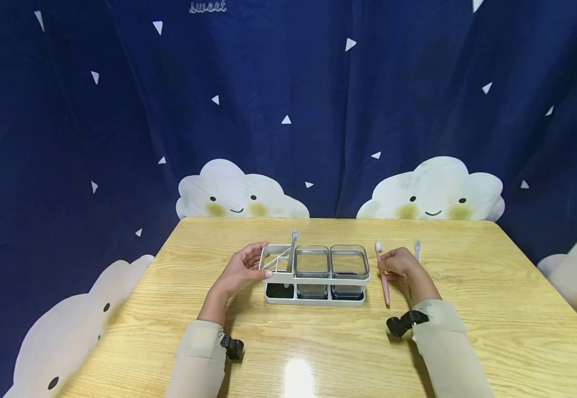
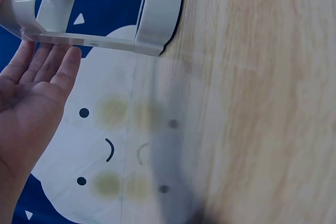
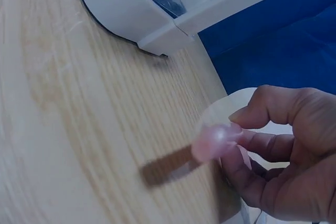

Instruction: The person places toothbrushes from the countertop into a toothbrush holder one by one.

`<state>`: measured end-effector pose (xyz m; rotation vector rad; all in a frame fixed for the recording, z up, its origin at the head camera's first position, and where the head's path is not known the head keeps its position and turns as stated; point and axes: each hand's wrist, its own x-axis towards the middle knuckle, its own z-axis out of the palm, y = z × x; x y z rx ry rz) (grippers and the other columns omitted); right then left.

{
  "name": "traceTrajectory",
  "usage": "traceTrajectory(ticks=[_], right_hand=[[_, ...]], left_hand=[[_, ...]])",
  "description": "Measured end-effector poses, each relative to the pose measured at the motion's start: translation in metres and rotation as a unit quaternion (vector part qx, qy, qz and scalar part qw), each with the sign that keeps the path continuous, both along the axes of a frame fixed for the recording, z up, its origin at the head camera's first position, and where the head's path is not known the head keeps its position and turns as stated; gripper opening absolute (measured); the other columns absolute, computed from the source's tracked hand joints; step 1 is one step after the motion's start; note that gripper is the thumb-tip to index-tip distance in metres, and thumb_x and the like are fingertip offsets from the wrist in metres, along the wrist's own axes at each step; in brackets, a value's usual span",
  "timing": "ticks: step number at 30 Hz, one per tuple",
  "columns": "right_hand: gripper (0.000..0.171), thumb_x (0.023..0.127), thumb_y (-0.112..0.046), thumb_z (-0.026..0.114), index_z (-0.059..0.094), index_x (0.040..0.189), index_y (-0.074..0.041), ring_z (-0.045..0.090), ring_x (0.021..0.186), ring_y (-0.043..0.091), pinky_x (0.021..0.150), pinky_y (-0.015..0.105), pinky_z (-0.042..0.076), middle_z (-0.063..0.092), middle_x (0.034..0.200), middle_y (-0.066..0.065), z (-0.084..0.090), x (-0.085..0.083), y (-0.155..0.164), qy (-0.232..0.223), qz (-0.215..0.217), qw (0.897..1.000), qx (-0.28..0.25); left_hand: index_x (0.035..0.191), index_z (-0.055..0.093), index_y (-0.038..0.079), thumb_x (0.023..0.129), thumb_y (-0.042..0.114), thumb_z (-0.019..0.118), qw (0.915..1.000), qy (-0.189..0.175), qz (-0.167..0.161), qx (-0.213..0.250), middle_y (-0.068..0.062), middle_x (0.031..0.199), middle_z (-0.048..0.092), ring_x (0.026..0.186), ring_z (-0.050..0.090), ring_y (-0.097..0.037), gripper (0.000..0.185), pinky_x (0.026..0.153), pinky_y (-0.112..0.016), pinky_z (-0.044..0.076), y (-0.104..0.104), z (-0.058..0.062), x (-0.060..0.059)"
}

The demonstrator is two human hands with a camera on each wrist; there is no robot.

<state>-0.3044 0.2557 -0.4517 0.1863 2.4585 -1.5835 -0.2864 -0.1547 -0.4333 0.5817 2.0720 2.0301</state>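
The rack [image 1: 288, 278] is white, the toothbrush [image 1: 385, 290] just to its right pink. Yellowish wood grain covers the table [image 1: 318, 337]. The far curtain [image 1: 268, 72] is navy with white triangles [image 1: 286, 120] and yellow-cheeked clouds [image 1: 234, 190].

Head view: well back, facing forward and down; curtain [image 1: 268, 72] across the upper half, table [image 1: 268, 342] below.
Left wrist view: close, rolled sideways, table at right; rack [image 2: 164, 11] at upper left, left hand [image 2: 34, 98] at left edge.
Right wrist view: close, table at left; right hand [image 3: 294, 156] at lower right, pink toothbrush [image 3: 210, 142] seen end-on.
Head and left wrist share: left hand, rack's left end.
Head and right wrist share: pink toothbrush, rack's right end.
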Motion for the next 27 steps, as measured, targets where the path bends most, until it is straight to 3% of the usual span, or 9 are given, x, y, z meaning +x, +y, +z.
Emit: traceTrajectory(ticks=[11, 21, 27], right_hand=[[0.051, 0.081, 0.003, 0.054, 0.041, 0.129, 0.012, 0.053, 0.065, 0.015, 0.06, 0.029, 0.051, 0.054, 0.083, 0.009, -0.005, 0.004, 0.011, 0.007, 0.001, 0.997, -0.072], [0.051, 0.083, 0.003, 0.054, 0.039, 0.131, 0.011, 0.054, 0.066, 0.016, 0.061, 0.032, 0.052, 0.052, 0.087, 0.01, -0.002, 0.012, 0.008, 0.02, 0.0, 0.995, -0.094], [0.052, 0.081, 0.006, 0.052, 0.038, 0.13, 0.012, 0.053, 0.063, 0.016, 0.058, 0.03, 0.051, 0.051, 0.081, 0.009, 0.001, 0.014, 0.011, 0.041, -0.004, 0.992, -0.119]], left_hand=[[0.137, 0.037, -0.004, 0.073, -0.004, 0.073, 0.9998, 0.016, -0.009, 0.001, -0.023, 0.127, 0.049, 0.119, 0.04, -0.045, 0.074, 0.098, -0.039, 0.038, 0.0, -0.001, -0.001], [0.138, 0.037, -0.004, 0.073, -0.009, 0.072, 1.0, 0.002, -0.004, -0.003, -0.024, 0.128, 0.048, 0.119, 0.04, -0.044, 0.074, 0.101, -0.046, 0.034, 0.0, -0.001, -0.001], [0.137, 0.037, -0.005, 0.073, -0.011, 0.07, 0.9999, 0.003, -0.007, -0.012, -0.027, 0.129, 0.046, 0.116, 0.046, -0.034, 0.072, 0.101, -0.045, 0.034, 0.001, 0.012, 0.006]])
